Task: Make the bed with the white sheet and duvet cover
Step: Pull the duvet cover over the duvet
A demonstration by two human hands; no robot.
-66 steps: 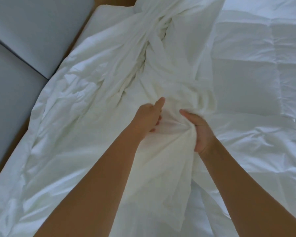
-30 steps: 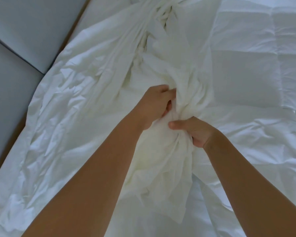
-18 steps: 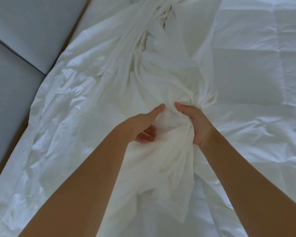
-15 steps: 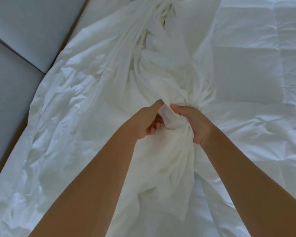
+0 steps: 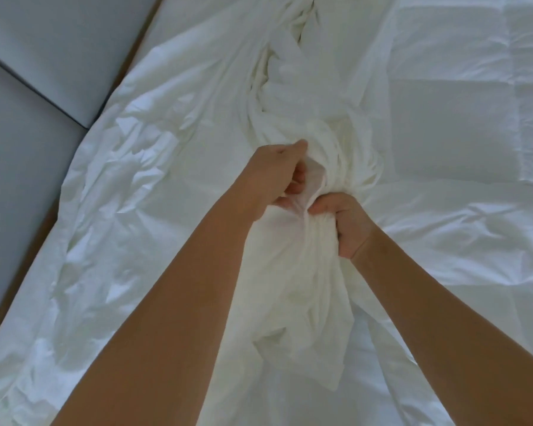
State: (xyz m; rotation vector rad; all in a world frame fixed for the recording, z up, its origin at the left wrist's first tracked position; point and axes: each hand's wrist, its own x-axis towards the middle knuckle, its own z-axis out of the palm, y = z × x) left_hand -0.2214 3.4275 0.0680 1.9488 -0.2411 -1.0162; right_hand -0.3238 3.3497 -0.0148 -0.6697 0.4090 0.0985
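A crumpled white duvet cover (image 5: 154, 192) lies across the left and middle of the bed, gathered into a twisted bunch (image 5: 302, 272) that runs up the centre. My right hand (image 5: 348, 226) grips the bunch in a fist from the right side. My left hand (image 5: 274, 176) is just above and left of it, its fingers curled into the folds and its thumb lying on top of the cloth. A quilted white duvet (image 5: 462, 124) lies flat over the right half of the bed.
A grey padded headboard or wall panel (image 5: 28, 87) with a dark seam fills the left side. A brown wooden strip (image 5: 34, 244) runs along the bed's left edge.
My left hand let go, reached forward and took a fresh hold higher on the bunch, while my right hand slid down and kept its grip. More cloth has gathered toward me.
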